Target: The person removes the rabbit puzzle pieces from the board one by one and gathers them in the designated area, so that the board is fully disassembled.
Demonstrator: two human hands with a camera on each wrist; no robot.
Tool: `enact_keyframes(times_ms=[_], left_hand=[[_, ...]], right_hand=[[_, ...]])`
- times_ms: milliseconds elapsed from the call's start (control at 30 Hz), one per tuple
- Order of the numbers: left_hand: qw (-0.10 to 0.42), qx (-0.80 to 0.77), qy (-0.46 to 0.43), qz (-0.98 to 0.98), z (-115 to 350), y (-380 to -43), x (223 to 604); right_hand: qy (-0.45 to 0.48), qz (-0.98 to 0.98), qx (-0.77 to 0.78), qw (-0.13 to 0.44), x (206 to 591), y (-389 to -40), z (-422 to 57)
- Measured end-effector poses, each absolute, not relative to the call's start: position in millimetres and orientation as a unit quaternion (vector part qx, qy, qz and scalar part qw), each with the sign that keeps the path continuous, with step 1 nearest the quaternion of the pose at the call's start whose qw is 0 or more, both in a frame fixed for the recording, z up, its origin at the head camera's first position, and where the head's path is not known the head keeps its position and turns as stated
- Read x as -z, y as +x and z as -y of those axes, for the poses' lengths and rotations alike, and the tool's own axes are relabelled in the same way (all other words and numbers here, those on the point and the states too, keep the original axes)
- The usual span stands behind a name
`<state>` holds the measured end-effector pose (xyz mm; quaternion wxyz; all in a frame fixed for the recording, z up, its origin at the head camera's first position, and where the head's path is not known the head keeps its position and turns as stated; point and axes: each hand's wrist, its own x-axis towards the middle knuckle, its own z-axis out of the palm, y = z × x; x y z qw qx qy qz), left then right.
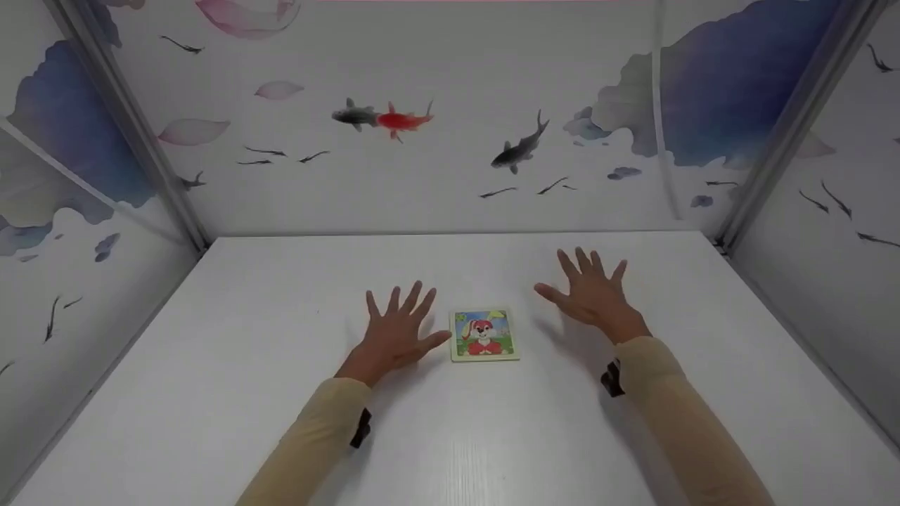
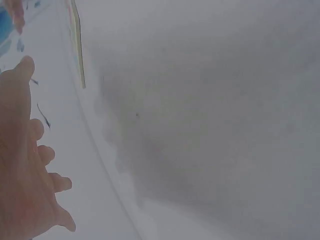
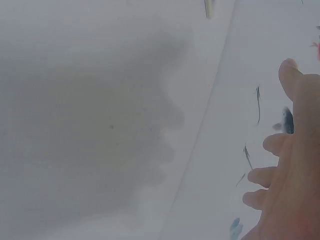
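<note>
A small square picture puzzle (image 1: 485, 336) with a pale yellow frame and a cartoon rabbit in red lies flat on the white table. To its left my left hand (image 1: 397, 334) is spread palm down above the table, its thumb tip close to the frame's left edge. My right hand (image 1: 590, 292) is held out to the right and farther back, fingers spread, holding nothing. Only the edge of the puzzle (image 2: 78, 45) shows in the left wrist view, beside the left hand (image 2: 22, 160). A sliver of the puzzle (image 3: 209, 7) appears in the right wrist view, where the right hand (image 3: 290, 165) hovers above its shadow.
The white table (image 1: 211, 393) is enclosed by a back wall (image 1: 422, 190) and side walls printed with fish, petals and blue washes. Metal posts (image 1: 126, 119) stand at the back corners. Dark wrist devices (image 1: 613, 379) sit at both sleeve cuffs.
</note>
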<state>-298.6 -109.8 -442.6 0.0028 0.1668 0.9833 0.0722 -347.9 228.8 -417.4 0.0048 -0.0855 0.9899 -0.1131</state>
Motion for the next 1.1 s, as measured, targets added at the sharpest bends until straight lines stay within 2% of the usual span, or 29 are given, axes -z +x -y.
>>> enact_keyframes(times_ms=[267,633,900,1100], left_hand=[[0.02,-0.046,0.222,-0.974,78,-284,453],[0.042,-0.028,0.238,-0.97,48,-268,459],[0.057,-0.005,0.262,-0.963,36,-263,458],[0.068,0.01,0.262,-0.963,36,-264,458]], right_hand=[[-0.101,-0.985,0.137,0.003,418,-351,-206],[-0.137,-0.973,0.184,-0.006,417,-355,-167],[-0.167,-0.935,0.311,0.041,428,-359,-142],[-0.165,-0.926,0.334,0.062,438,-363,-126]])
